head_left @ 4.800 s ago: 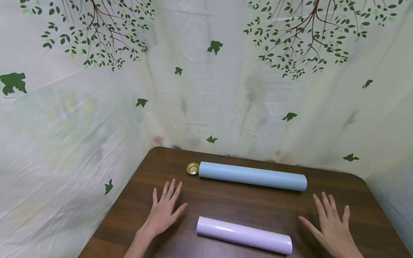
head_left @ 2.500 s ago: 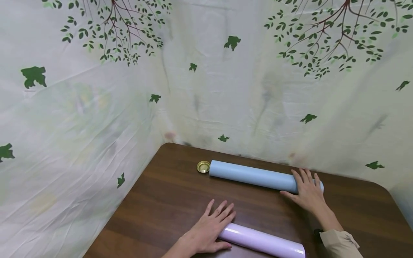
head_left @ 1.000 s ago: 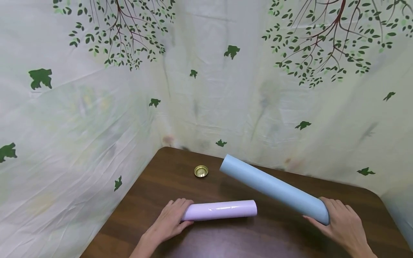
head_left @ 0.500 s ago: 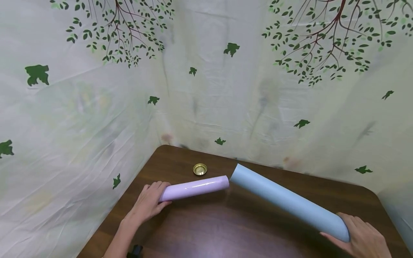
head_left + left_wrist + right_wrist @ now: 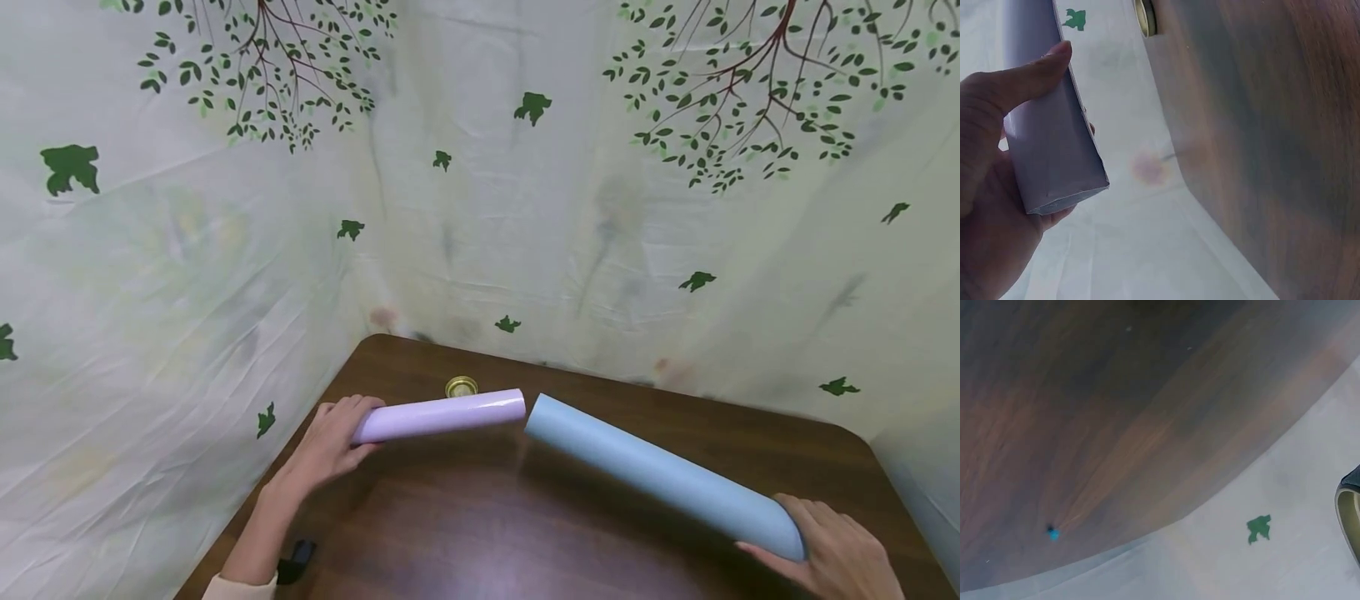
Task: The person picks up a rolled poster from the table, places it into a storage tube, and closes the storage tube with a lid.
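My left hand [image 5: 330, 437] grips a glossy lavender roll [image 5: 442, 415] by its left end, holding it above the table. In the left wrist view the thumb lies along the lavender roll [image 5: 1054, 144], whose near end looks squashed. My right hand [image 5: 836, 542] holds a longer, matte light blue roll [image 5: 660, 475] by its right end, tilted with its far end up and left. The rolls' inner ends are close together, with a narrow gap between them in the head view. Behind the lavender roll, a small round brass-coloured dish [image 5: 461, 386] is partly covered.
Both rolls are over a dark brown wooden table [image 5: 450, 533] with rounded corners. A pale cloth [image 5: 480, 242] printed with leaves and branches hangs behind and beside it. At the right wrist view's edge is an unclear dark-rimmed, olive-coloured thing [image 5: 1349, 512].
Both hands lay open earlier; each took up a roll from the table. The rolls' inner ends were brought near each other. Lately the left hand shifted slightly farther up and left with the lavender roll.
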### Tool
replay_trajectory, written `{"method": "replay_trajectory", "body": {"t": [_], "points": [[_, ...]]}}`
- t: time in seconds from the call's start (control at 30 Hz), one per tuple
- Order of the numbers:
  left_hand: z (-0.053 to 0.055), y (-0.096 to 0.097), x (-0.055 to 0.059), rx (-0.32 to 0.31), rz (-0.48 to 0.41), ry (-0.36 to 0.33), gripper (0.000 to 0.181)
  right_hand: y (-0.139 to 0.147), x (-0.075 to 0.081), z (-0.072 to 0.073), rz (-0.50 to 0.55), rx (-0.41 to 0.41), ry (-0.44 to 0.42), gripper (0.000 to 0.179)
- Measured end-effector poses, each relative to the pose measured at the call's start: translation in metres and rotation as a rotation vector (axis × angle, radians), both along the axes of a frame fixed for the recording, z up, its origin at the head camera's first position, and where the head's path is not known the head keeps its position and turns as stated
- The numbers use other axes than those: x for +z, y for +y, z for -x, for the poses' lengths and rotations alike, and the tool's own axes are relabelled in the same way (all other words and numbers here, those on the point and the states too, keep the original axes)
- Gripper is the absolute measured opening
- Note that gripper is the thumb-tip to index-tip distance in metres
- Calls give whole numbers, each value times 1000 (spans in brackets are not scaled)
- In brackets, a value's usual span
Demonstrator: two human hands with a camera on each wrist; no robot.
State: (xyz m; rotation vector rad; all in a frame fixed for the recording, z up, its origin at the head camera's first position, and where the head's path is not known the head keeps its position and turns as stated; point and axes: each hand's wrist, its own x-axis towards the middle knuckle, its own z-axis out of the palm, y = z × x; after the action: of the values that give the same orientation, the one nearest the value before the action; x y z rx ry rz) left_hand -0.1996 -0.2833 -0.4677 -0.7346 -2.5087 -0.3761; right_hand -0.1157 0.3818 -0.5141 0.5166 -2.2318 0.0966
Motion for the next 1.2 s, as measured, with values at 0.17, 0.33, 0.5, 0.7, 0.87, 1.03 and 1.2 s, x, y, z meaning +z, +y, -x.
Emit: {"method": "replay_trajectory", "body": {"t": [0.17,0.33,0.5,0.7,0.87,1.03,1.2], "points": [[1,4,0,-25,-21,-40,61,-3,-2,4,-2,20,8,100],[1,4,0,-42,-16,-24,62,-5,-3,4,4,24,3,99],[0,3,1,-68,-14,3,62,-5,-4,2,1,19,-30,99],[2,1,7,-81,-9,-1,62,-4,-1,4,-17,69,-30,98],[3,2,10,-105,-17,-6,61,-4,2,7,-27,108,-10,97],[2,7,12,-124,-2,-14,60,-8,3,6,-24,125,-9,95],[1,11,12,-128,3,-9,62,-12,5,6,-34,131,-27,93]]}}
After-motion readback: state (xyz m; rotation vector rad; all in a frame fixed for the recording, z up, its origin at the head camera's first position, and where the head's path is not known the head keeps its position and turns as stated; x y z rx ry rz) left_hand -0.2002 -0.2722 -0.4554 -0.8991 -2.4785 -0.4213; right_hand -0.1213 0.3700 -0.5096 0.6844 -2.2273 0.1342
